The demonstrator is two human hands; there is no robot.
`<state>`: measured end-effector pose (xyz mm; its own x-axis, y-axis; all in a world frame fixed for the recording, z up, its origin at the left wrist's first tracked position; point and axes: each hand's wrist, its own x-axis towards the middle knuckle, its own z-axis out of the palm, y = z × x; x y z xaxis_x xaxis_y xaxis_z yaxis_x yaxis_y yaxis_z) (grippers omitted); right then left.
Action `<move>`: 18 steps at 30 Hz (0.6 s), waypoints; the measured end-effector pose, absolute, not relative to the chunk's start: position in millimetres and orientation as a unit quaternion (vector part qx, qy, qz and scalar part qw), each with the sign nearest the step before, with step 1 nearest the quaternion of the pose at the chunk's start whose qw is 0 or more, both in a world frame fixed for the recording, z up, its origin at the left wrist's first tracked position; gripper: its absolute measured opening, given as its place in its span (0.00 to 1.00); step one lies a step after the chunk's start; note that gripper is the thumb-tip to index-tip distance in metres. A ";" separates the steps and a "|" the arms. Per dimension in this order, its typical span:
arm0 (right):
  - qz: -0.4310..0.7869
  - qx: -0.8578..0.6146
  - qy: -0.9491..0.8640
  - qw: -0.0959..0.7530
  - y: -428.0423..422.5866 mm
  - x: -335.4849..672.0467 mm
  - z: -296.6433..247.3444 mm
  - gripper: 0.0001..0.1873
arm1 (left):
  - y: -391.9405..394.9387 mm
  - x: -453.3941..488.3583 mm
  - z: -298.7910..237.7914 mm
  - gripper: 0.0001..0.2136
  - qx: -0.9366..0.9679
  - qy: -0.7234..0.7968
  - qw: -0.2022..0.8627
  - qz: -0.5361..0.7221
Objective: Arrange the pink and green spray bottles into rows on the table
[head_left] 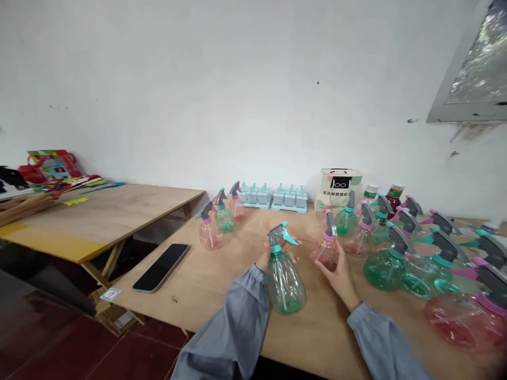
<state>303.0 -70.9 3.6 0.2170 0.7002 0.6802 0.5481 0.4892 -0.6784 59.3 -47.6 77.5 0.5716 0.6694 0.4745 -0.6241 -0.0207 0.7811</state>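
Note:
My left hand (263,260) is closed round the neck of a green spray bottle (285,287) with a grey and turquoise trigger head. The bottle is tilted, held in front of me over the wooden table, with a little green at its base. To its right, my right hand (338,274) grips a pink spray bottle (325,254) by its round body, thumb and fingers on either side. Whether that bottle rests on the table I cannot tell.
Several green and pink spray bottles (386,269) crowd the right side. Three more, including a pink one (209,236), stand at the left. A black phone (161,267) lies nearby. Light-blue popsicle moulds (289,199) and a paper bag (338,190) line the wall. Another person's hand (37,202) is far left.

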 end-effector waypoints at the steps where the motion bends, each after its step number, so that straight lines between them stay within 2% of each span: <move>1: 0.069 -0.500 -0.623 0.598 -71.1 304.0 3.2 0.51 | -46.4 59.8 76.0 0.42 0.543 0.022 0.699 0.464; 8: 0.092 -0.506 -0.623 0.590 -69.3 304.1 4.6 0.51 | -52.4 58.0 83.6 0.24 0.508 0.078 0.689 0.511; 13: 0.095 -0.510 -0.617 0.592 -70.5 304.0 5.9 0.50 | -60.0 58.1 98.3 0.22 0.455 0.123 0.662 0.582; 18: 0.109 -0.498 -0.626 0.590 -71.7 303.6 7.2 0.51 | -58.0 57.6 96.1 0.18 0.456 0.152 0.657 0.581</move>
<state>303.6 -71.7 7.2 0.1915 0.7522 0.6305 0.4945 0.4809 -0.7240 57.6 -58.0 96.1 0.2781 0.9018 0.3307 -0.6256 -0.0912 0.7748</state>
